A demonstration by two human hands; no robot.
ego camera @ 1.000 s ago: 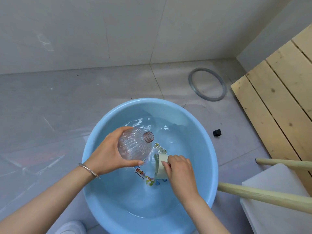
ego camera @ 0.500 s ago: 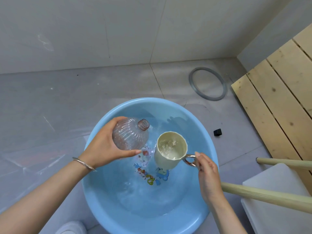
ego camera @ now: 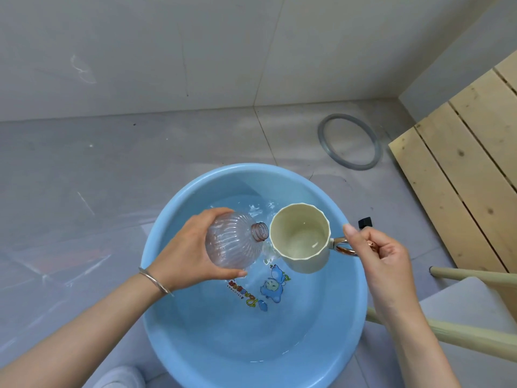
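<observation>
A light blue basin (ego camera: pixel 165 326) stands on the floor with shallow water and a cartoon print on its bottom. My left hand (ego camera: pixel 184 253) grips a clear ribbed plastic bottle (ego camera: pixel 233 242), uncapped and tilted, its neck pointing right toward a cream mug (ego camera: pixel 300 236). A thin stream of water falls from the bottle's mouth beside the mug. My right hand (ego camera: pixel 377 256) holds the mug by its copper-coloured handle, upright above the basin. A little water lies in the mug's bottom.
A grey ring (ego camera: pixel 349 141) lies on the tiled floor behind the basin. A small black cap (ego camera: pixel 365 222) sits right of the basin. Wooden slats (ego camera: pixel 461 175) lean at right. A white stool (ego camera: pixel 475 317) with pale wooden legs stands at lower right.
My right hand lifted the mug out of the water and turned it upright, moving it up and to the right. The mug's water level dropped. The bottle stayed tilted in my left hand.
</observation>
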